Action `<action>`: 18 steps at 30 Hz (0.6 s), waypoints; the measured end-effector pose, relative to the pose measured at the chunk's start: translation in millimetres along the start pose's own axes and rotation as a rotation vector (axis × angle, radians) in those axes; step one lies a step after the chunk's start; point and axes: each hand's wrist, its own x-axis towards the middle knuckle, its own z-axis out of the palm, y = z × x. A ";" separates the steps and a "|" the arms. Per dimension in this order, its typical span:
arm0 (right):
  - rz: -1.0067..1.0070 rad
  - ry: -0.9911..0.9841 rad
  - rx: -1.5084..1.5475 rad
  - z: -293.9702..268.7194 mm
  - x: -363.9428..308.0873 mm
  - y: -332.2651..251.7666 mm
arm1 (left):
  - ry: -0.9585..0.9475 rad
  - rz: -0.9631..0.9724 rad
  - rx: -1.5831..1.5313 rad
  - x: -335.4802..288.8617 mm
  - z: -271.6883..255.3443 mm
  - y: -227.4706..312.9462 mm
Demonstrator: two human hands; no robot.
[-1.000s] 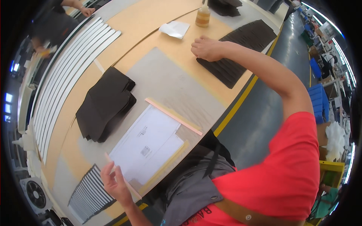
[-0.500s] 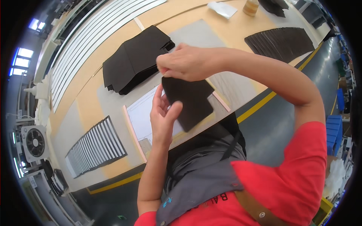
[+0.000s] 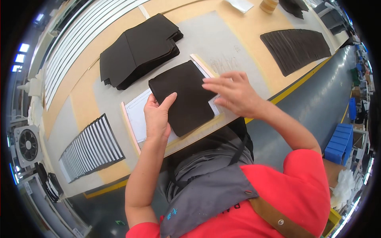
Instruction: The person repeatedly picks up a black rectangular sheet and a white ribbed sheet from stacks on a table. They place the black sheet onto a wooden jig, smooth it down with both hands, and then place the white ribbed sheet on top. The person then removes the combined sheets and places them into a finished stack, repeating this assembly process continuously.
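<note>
My left hand [image 3: 158,116] grips the left edge of a flat black sheet piece [image 3: 183,99], thumb on top and fingers underneath. The piece has a notched corner at its lower right and lies tilted above a white paper template [image 3: 137,115] at the near table edge. Beside the piece's right edge, my right hand [image 3: 234,93] has its fingers stretched out and holds nothing. Whether its fingertips touch the edge I cannot tell. Farther back and left rests a thick stack of similar black sheets [image 3: 139,47], creased across the middle.
Strips border the template, one a pink strip [image 3: 130,125]. A row of black and white strips [image 3: 93,146] lies at the left, fanned black pieces [image 3: 295,49] at the right. Long white strips [image 3: 79,51] cover the far left. At the back stands a tan jar [image 3: 269,5].
My right hand has let go of the piece's upper corner and moved right and down, fingers now spread. The black piece has unfolded into a wider shape, still in my left hand.
</note>
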 end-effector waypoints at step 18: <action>0.047 0.080 -0.174 23.7 -16.1 -10.6 | -0.264 0.949 1.280 -7.3 19.5 -10.6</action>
